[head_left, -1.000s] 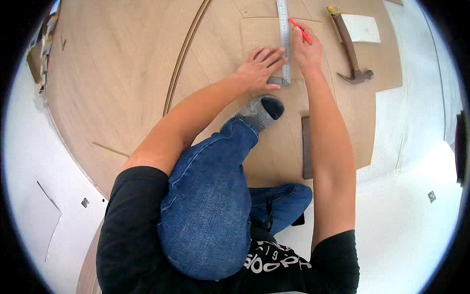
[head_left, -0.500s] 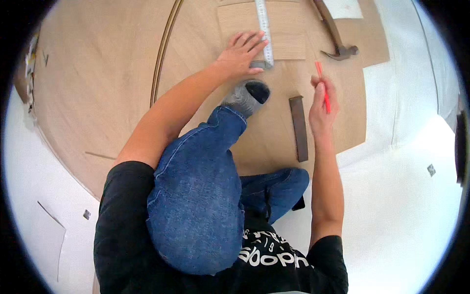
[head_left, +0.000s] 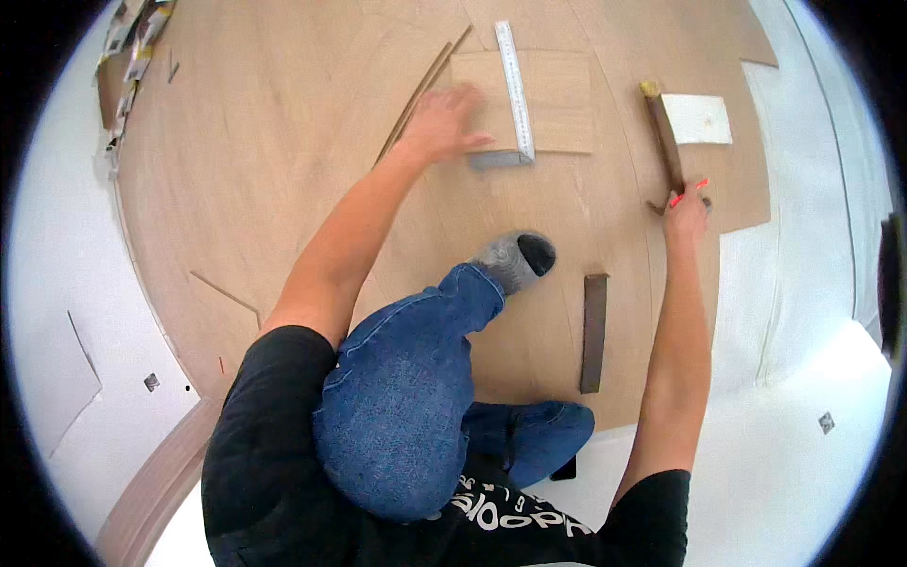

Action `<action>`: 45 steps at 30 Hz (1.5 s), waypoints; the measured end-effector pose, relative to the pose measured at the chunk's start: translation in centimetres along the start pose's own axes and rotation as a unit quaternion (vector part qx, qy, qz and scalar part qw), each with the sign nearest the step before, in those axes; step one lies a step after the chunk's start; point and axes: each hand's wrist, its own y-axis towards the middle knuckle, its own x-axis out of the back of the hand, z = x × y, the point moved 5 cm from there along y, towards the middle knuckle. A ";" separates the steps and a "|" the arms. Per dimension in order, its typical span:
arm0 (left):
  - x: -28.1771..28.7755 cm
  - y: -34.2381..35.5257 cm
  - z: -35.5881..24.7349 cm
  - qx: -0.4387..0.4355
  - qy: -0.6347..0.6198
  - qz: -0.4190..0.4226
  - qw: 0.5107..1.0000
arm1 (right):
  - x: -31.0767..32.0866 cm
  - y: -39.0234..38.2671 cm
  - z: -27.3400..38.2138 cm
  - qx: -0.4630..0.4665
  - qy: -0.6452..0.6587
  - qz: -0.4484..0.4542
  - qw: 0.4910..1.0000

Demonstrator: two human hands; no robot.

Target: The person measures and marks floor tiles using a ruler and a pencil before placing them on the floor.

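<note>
My left hand (head_left: 444, 125), slightly blurred, is open with its fingers spread at the left edge of a short wood plank (head_left: 562, 104). Across that plank lies a try square, its marked metal blade (head_left: 515, 90) pointing away from me and its grey stock (head_left: 496, 161) along the near edge. Over at the right, my right hand (head_left: 687, 222) is closed on a thin red pencil (head_left: 694, 190). That hand rests at the head of a claw hammer, covering part of it; the hammer's handle (head_left: 666, 142) stretches away from me.
A dark brown bar (head_left: 593, 331) lies right of my socked foot (head_left: 520, 260). Thin brown strips (head_left: 416, 99) lie beside my left hand. A white rectangular piece (head_left: 697, 119) sits by the hammer. White sheeting (head_left: 775, 312) borders the wood floor (head_left: 539, 350).
My left hand has come off the try square and moved left. My right hand, with the red pencil, has moved right to the hammer's head. The view has shifted.
</note>
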 end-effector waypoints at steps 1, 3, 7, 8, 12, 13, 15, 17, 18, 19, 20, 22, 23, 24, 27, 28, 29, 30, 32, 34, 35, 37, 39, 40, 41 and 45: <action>0.5 -0.6 2.5 0.068 0.006 -0.015 0.998 | -0.3 -0.9 0.1 -0.009 -0.008 -0.006 1.000; 2.8 -2.6 10.5 0.229 -0.029 -0.012 0.973 | 0.7 -3.1 1.5 0.011 0.019 -0.017 1.000; 1.8 -8.5 19.8 0.388 -0.048 0.077 0.917 | 2.6 -9.1 3.0 0.046 0.200 -0.047 0.978; 2.0 -9.6 20.0 0.397 -0.020 0.143 0.906 | 2.7 -11.6 3.4 0.016 0.219 -0.021 0.975; -1.5 -14.4 25.7 0.351 -0.110 0.074 0.927 | 1.3 -21.9 2.2 -0.032 0.227 -0.035 0.973; 0.1 -15.0 28.8 0.353 -0.100 0.051 0.929 | 0.1 -23.7 2.1 -0.058 0.248 0.028 0.967; 1.9 -14.2 23.8 0.382 -0.055 0.117 0.915 | -1.1 -30.5 -0.6 -0.158 0.207 0.137 0.956; 2.2 -14.1 21.9 0.406 -0.016 0.136 0.903 | -2.5 -36.2 -2.8 -0.080 0.142 0.016 0.987; 2.4 -14.3 23.8 0.389 -0.036 0.129 0.911 | -2.8 -38.1 -2.6 -0.038 0.113 -0.039 0.992; 2.9 -14.1 27.4 0.375 -0.052 0.115 0.918 | -3.2 -38.1 -2.3 -0.051 0.128 -0.021 0.990; 2.8 -14.3 29.7 0.361 -0.073 0.106 0.924 | -3.6 -38.5 -2.2 -0.064 0.138 0.000 0.988; 1.9 -14.8 28.8 0.377 -0.061 0.097 0.919 | -4.0 -39.6 -2.6 -0.059 0.140 0.033 0.988; 1.1 -14.8 27.9 0.383 -0.058 0.092 0.917 | -4.0 -39.2 -2.9 -0.038 0.137 0.039 0.989; 0.4 -15.2 26.5 0.379 -0.069 0.082 0.919 | -4.0 -38.8 -3.4 -0.016 0.134 0.045 0.990; -0.6 -16.4 23.7 0.358 -0.075 0.055 0.929 | -3.0 -36.7 -2.9 0.014 0.164 0.044 0.985; -0.6 -16.8 23.4 0.344 -0.063 0.050 0.936 | -2.8 -36.0 -2.2 0.022 0.168 0.056 0.984; -1.1 -17.0 22.9 0.327 -0.056 0.045 0.942 | -2.5 -35.6 -2.2 0.041 0.151 -0.012 0.988; -1.1 -17.3 22.8 0.335 -0.071 0.039 0.939 | -2.0 -35.2 -1.5 0.029 0.157 -0.012 0.987; -1.4 -18.1 22.1 0.351 -0.102 0.030 0.930 | -1.2 -34.9 -0.5 0.006 0.167 -0.011 0.986; -2.8 -19.1 17.4 0.321 -0.258 0.098 0.906 | -1.0 -37.6 -1.6 0.006 0.188 -0.042 0.981; -2.9 -19.6 15.4 0.306 -0.330 0.130 0.884 | -0.4 -38.9 -2.0 0.011 0.200 -0.062 0.978; -3.1 -20.7 18.1 0.371 -0.385 0.096 0.840 | 2.2 -39.6 -1.3 0.018 0.229 -0.097 0.968; -2.2 -21.0 21.0 0.349 -0.429 -0.005 0.833 | 3.7 -40.2 -1.6 0.001 0.263 -0.132 0.956; -1.3 -20.9 21.0 0.295 -0.444 -0.077 0.842 | 4.3 -41.1 -2.3 -0.012 0.277 -0.145 0.950; -0.6 -21.1 19.3 0.245 -0.395 -0.135 0.875 | 4.6 -42.1 -3.4 -0.033 0.296 -0.147 0.943; 4.3 -22.3 14.3 0.267 -0.313 -0.151 0.899 | 8.1 -46.2 -6.8 -0.127 0.345 -0.164 0.916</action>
